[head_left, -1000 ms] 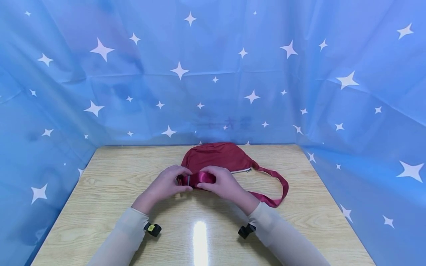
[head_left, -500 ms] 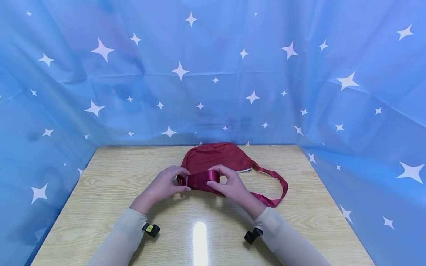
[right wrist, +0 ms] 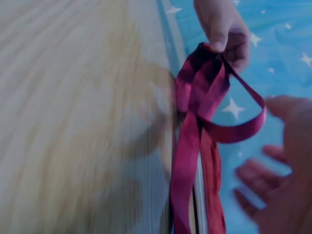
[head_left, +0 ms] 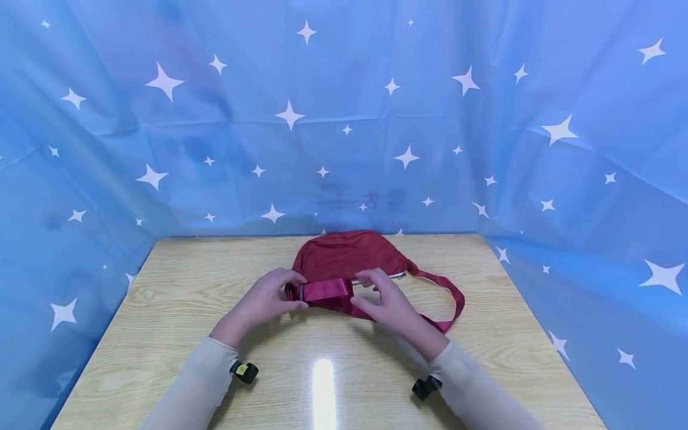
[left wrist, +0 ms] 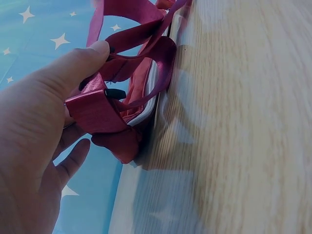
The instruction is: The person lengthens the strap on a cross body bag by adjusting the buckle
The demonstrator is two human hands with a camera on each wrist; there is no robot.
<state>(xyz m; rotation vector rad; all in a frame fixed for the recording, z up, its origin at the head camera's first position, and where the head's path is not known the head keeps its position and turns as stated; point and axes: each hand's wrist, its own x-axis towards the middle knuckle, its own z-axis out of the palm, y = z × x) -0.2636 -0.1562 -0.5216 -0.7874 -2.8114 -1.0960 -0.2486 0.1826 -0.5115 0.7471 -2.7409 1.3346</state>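
Note:
A dark red waist bag [head_left: 349, 254] lies near the back of the table, its light zip along the front edge. My left hand [head_left: 266, 300] pinches the bag's strap [head_left: 325, 291] beside a dark slider buckle [head_left: 301, 292]. In the left wrist view, the left thumb [left wrist: 83, 63] presses on the webbing, and a black plastic piece [left wrist: 116, 93] shows below it. My right hand [head_left: 389, 304] is just right of the strap's raised loop, fingers parted and holding nothing. The thumb lies close to the loop [right wrist: 239, 132] in the right wrist view; whether it touches is unclear.
The rest of the strap [head_left: 457, 298] curves out on the table to the right of the bag. A wood-grain table [head_left: 177, 310] lies beneath, and a blue star-printed curtain [head_left: 242, 143] surrounds its back and sides. Light glares off the table's front middle.
My right hand has drawn the strap loop rightward, then let it go and moved slightly farther right. The left hand keeps its hold by the buckle, nearly still.

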